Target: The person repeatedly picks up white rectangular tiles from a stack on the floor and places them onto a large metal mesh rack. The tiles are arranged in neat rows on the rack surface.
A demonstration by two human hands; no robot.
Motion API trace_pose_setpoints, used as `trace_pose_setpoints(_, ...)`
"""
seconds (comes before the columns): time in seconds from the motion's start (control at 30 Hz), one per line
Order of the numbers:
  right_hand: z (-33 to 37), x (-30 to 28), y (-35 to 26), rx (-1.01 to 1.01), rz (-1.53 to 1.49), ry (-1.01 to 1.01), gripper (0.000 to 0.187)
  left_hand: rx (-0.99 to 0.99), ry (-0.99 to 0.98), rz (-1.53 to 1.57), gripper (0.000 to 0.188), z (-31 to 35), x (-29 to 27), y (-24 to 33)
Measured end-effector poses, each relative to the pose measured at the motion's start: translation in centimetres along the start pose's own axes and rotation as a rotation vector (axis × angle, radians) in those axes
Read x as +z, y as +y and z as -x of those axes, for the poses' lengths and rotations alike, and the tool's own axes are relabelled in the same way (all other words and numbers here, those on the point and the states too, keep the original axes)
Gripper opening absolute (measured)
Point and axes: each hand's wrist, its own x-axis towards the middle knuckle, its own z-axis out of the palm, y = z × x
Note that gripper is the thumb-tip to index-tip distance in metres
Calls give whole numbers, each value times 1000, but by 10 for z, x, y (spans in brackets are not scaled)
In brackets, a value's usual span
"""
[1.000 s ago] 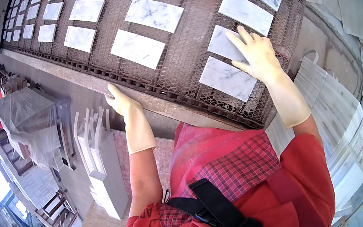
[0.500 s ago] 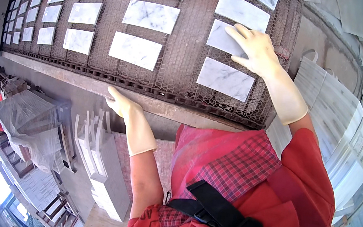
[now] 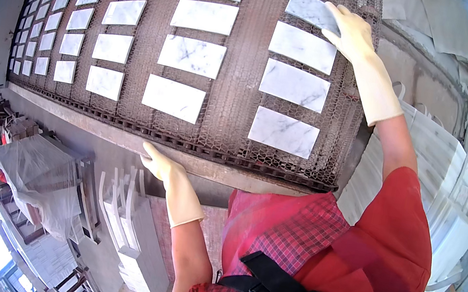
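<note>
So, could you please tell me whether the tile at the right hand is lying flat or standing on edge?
Flat: the tile by the right hand shows its broad veined face upward on the mesh belt.

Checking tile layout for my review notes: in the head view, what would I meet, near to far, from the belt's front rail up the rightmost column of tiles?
Front rail → dark chain → nearest tile → second tile → third tile → farthest tile, its right end overlapped by the right gloved hand.
</note>
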Motion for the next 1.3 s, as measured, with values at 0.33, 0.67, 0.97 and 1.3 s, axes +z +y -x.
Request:
trace_pose_setpoints(0.33, -24, 7, 11, -114, -37, -147, 81, -6, 34, -56, 88, -8, -1, -6)
trace_pose_setpoints(0.67, -20, 12, 18, -126, -69, -69, 78, -4, 33, -108, 90, 0, 0, -2)
trace_pose_setpoints(0.97, 28, -22, -49, -182, -155, -233, 75, 8, 19, 6, 91, -19, -1, -19)
trace_pose_setpoints(1.3, 38, -14, -55, -212, -64, -266, 92, 21, -24, 16, 92, -10, 1, -18)
